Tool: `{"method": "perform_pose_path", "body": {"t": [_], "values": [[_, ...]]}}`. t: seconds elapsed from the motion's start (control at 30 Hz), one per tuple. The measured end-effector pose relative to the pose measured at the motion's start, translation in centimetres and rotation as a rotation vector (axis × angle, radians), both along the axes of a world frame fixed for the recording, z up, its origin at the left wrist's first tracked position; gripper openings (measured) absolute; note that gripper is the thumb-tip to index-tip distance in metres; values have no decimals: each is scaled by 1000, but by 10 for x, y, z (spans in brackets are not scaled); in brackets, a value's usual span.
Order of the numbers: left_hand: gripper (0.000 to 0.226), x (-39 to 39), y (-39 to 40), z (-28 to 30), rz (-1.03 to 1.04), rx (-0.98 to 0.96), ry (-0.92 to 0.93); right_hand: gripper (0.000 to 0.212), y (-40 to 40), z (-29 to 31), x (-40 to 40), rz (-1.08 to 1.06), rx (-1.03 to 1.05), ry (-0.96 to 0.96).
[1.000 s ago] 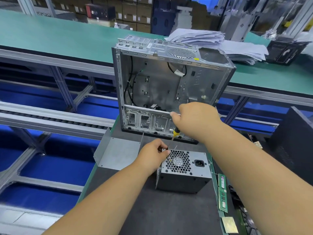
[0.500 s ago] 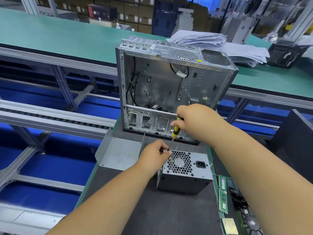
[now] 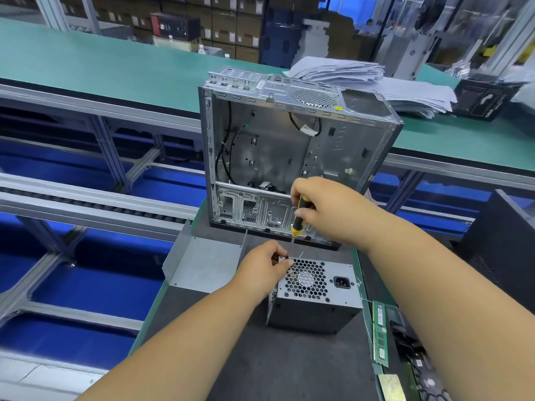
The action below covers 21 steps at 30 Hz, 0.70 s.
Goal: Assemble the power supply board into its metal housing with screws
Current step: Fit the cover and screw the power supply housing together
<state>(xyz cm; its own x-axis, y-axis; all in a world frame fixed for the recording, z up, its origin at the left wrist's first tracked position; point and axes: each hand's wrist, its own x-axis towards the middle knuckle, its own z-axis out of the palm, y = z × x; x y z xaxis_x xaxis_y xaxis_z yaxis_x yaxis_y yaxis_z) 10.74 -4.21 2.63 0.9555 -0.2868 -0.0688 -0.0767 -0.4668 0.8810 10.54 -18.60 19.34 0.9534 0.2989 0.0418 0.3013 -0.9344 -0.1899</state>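
Power supply box sits on the dark mat near the mat's right edge, fan grille and socket facing up. Left hand rests at the box's top left corner, thumb and forefinger pinched together at the corner; whether a screw sits between them cannot be told. Right hand grips a screwdriver with a black and yellow handle, fingers curled round it, the thin shaft running down and slightly left so the tip meets the same corner just beside the left fingertips. Behind the box, at the far end of the mat, an open computer case stands upright, its open side toward the camera, black cables hanging inside along the left wall. A bent sheet-metal cover lies at the mat's left edge, just beside the left hand. Green memory sticks lie along the right edge, off the mat. A heap of papers lies on the green bench behind the case, near its right end
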Motion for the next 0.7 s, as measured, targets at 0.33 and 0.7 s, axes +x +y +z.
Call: {"method": "perform_pose_path", "body": {"t": [0.33,0.7], "values": [[11,-1,-2,2,9,25,-17,61,19,-10,1,-326,-451,-254],[18,-6,-1,2,13,-19,42,8,2,0,-3,-103,-10,40]]}}
